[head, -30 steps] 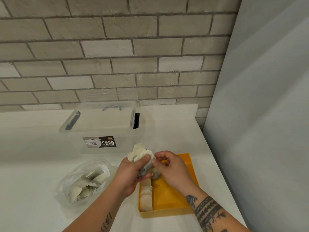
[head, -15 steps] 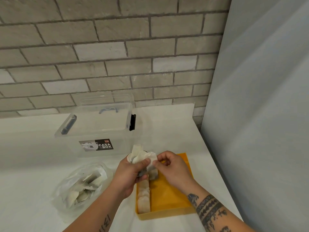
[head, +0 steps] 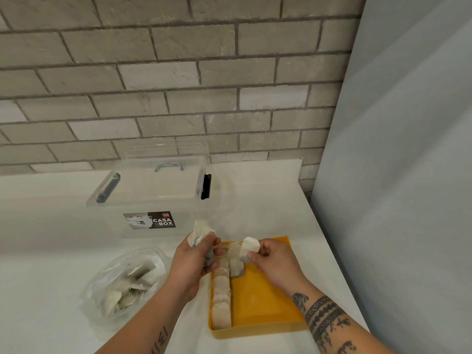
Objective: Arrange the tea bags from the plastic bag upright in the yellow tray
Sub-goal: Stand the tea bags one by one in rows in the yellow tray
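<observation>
**One bag in hand, ready to go into the tray**

The step in hand is placing. The right grip [head: 273, 261], low and right of centre in the frame, pinches a single tea bag [head: 249, 249] between thumb and fingertips, above the far end of the tray [head: 255, 331]. The left grip [head: 191, 261], just left of it, is curled round a bunch [head: 201, 235] of more tea bags, held up over the tray's top left corner. The two grips are near each other but apart.

In the tray, a row [head: 221, 297] stands on edge along the left wall, running from the near rim up toward the hands. A second row [head: 236, 265] seems begun just right of it at the far end; how many stand there is hard to tell. The rest of the yellow floor is bare. The bag [head: 125, 282], lower left on the tabletop [head: 268, 200], holds plenty more, so the task looks well short of half done.

The next move probably calls for lowering the single tea bag on edge against the second row, then letting go gently so that it stays upright. The left grip should keep its bunch clear of the standing ones. A box [head: 153, 195] sits behind, against the wall [head: 178, 72].
</observation>
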Demonstrator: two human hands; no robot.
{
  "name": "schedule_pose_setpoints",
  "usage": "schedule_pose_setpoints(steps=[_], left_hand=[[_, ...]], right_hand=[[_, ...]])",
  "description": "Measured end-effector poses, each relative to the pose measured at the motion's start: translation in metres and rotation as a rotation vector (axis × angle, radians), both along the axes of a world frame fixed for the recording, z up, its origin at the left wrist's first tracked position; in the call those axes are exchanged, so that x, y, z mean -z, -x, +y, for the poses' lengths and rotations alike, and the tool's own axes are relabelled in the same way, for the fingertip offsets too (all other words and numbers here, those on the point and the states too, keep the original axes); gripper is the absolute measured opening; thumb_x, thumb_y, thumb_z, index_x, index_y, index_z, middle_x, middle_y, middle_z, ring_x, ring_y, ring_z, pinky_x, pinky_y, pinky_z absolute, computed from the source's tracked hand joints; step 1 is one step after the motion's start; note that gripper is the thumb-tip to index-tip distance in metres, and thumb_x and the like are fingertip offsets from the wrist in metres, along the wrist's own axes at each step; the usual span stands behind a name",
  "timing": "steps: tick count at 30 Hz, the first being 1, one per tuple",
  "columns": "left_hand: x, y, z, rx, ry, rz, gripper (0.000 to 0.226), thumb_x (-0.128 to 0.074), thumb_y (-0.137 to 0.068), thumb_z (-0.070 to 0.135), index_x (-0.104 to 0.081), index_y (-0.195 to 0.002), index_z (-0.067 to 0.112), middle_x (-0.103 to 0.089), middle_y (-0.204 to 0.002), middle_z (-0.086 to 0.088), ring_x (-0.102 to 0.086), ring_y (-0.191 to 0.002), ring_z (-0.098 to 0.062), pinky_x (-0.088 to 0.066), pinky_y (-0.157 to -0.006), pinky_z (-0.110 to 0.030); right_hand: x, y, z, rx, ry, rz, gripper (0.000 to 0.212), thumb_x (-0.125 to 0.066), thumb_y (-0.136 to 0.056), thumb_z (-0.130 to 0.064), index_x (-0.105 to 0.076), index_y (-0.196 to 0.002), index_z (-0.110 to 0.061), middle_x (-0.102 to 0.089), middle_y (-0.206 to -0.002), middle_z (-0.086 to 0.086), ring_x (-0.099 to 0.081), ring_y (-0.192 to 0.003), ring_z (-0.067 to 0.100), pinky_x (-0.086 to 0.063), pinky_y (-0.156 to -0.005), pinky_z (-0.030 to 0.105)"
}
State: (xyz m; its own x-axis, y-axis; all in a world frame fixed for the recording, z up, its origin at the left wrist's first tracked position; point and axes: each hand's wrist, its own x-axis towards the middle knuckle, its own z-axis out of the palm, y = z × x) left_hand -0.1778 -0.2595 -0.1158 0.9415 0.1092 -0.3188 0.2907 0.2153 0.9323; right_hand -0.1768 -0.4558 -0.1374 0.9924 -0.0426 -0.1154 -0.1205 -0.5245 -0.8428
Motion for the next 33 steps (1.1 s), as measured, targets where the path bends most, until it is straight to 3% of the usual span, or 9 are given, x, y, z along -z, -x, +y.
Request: schedule_pose_setpoints(steps=[6,8,10,16,24,29,33], left_hand=[[0.01,0.001,0.001,-0.028,0.009,0.04,0.019,-0.065,-0.098,0.028,-0.068,-0.108,0.012,-0.076,-0.095,-0.002,-0.071,-0.087,-0.018,-0.055,-0.068,-0.033],[0.012,0.002,0.001,-0.033,0.006,0.042,0.019,-0.065,-0.098,0.028,-0.069,-0.108,0.012,-0.076,-0.094,-0.002,-0.071,-0.087,-0.017,-0.055,-0.068,-0.033],[0.012,0.002,0.001,-0.029,0.0,0.039,0.019,-0.064,-0.098,0.028,-0.069,-0.108,0.012,-0.076,-0.094,-0.003,-0.071,-0.086,-0.017,-0.055,-0.067,-0.032],[0.012,0.003,0.001,-0.029,-0.016,0.053,0.023,-0.065,-0.097,0.027,-0.069,-0.111,0.009,-0.077,-0.097,-0.006,-0.071,-0.086,-0.016,-0.055,-0.063,-0.03],[0.01,0.003,0.003,0.003,0.044,0.05,0.029,-0.061,-0.099,0.027,-0.067,-0.116,0.005,-0.076,-0.107,-0.015,-0.072,-0.087,-0.02,-0.057,-0.065,-0.032],[0.005,0.003,0.006,0.069,0.188,0.058,0.04,-0.046,-0.104,0.025,-0.059,-0.127,-0.005,-0.071,-0.101,-0.018,-0.07,-0.084,-0.024,-0.057,-0.061,-0.031],[0.002,0.006,0.002,0.068,0.218,0.036,0.033,-0.055,-0.102,0.024,-0.062,-0.125,0.001,-0.072,-0.104,-0.023,-0.073,-0.091,-0.028,-0.061,-0.065,-0.033]], right_hand=[[0.023,0.007,0.014,-0.117,0.125,0.15,0.025,-0.075,-0.086,-0.029,-0.06,-0.067,-0.025,-0.062,-0.064,-0.007,-0.053,-0.057,0.007,-0.045,-0.056,0.024],[0.024,0.007,0.018,-0.12,0.159,0.131,0.028,-0.076,-0.086,-0.029,-0.057,-0.066,-0.031,-0.059,-0.066,-0.013,-0.05,-0.059,0.0,-0.036,-0.05,0.013],[0.025,0.007,0.022,-0.1,0.152,0.115,0.024,-0.077,-0.086,-0.029,-0.059,-0.07,-0.035,-0.061,-0.072,-0.016,-0.053,-0.065,-0.003,-0.035,-0.052,0.01],[0.027,0.005,0.029,-0.031,0.112,0.108,0.013,-0.082,-0.081,-0.026,-0.069,-0.084,-0.026,-0.069,-0.082,-0.011,-0.063,-0.076,0.002,-0.049,-0.064,0.015],[0.028,0.003,0.028,0.034,0.042,0.091,0.031,-0.085,-0.078,-0.024,-0.059,-0.094,-0.029,-0.064,-0.087,-0.009,-0.059,-0.079,0.0,-0.042,-0.061,0.011],[0.019,0.006,0.022,0.065,0.03,0.041,0.023,-0.082,-0.081,-0.031,-0.059,-0.087,-0.028,-0.064,-0.086,-0.011,-0.058,-0.077,-0.001,-0.042,-0.059,0.009],[-0.002,0.008,0.017,0.076,-0.025,-0.049,0.01,-0.071,-0.091,-0.035,-0.062,-0.091,-0.029,-0.064,-0.09,-0.015,-0.058,-0.082,-0.003,-0.042,-0.06,0.008]])
